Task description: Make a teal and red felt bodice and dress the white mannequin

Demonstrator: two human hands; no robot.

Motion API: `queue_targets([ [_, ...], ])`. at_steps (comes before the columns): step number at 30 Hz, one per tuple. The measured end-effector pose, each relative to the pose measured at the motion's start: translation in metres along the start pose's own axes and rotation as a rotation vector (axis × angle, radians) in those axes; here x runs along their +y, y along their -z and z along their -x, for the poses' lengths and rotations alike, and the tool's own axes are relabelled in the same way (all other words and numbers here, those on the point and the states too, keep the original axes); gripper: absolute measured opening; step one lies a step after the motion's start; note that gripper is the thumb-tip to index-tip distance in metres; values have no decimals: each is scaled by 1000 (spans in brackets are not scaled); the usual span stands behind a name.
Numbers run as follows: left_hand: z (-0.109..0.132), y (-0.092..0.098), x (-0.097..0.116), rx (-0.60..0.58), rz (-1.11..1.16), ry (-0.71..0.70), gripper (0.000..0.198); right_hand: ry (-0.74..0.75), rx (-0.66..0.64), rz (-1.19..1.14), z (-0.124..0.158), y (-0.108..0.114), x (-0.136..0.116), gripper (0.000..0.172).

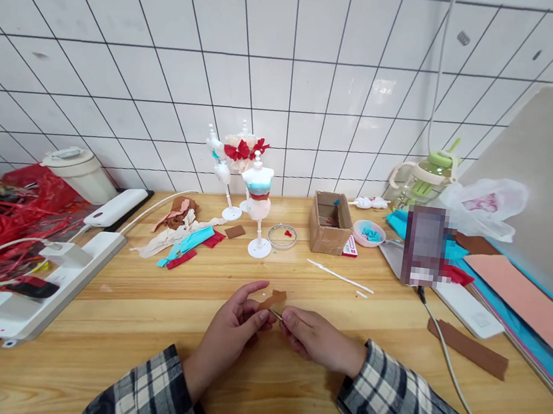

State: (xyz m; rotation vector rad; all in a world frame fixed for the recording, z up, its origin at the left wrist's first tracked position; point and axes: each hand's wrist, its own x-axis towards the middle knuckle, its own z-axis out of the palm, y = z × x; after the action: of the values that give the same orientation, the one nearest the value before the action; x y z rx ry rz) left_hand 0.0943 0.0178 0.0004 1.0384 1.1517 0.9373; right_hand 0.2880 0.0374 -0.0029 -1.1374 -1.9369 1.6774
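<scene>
Low over the near middle of the wooden table, my left hand (237, 316) pinches a small piece of brown crepe-like material (276, 297) between thumb and fingers. Its index finger sticks out above the piece. My right hand (308, 334) is closed around a thin metal tool, perhaps tweezers (275, 314), mostly hidden in the fingers; its tip touches or nearly touches the brown piece. Beyond my hands stands a small white mannequin (259, 208) with blue, red and pale pink bands. More mannequins stand behind it, one with red bows (246, 151).
Fabric-like scraps (186, 243) lie left of the mannequins. A metal ring (282, 236), a cardboard box (331, 224), a pink bowl (368, 234) and white strips (340, 276) lie beyond my hands. A power strip (62, 285) borders the left; a cable (445, 348) and brown strip (467, 349) lie right.
</scene>
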Motion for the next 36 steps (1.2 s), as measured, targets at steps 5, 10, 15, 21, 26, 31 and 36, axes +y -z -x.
queue_targets([
  [5, 1, 1, -3, -38, -75, -44, 62, 8, 3, 7, 1, -1, -1, 57],
  [10, 1, 0, -4, -82, -146, -83, 60, 10, 17, 26, 0, -1, -3, 57],
  [15, 1, 1, -5, -94, -132, -89, 61, -25, -11, -143, -1, -5, -4, 57],
  [21, 0, 3, -6, -105, -134, -94, 53, -109, -39, -302, 1, -6, -13, 58],
  [26, 3, 1, -2, -93, -127, -91, 54, -133, -70, -326, 0, -6, -13, 61],
  [31, 2, 2, 2, -90, -109, -68, 44, -107, -64, -359, 0, -7, -10, 57],
  [36, 0, 3, 1, -84, -51, -25, 31, -153, -138, -508, 0, -5, -9, 56],
])
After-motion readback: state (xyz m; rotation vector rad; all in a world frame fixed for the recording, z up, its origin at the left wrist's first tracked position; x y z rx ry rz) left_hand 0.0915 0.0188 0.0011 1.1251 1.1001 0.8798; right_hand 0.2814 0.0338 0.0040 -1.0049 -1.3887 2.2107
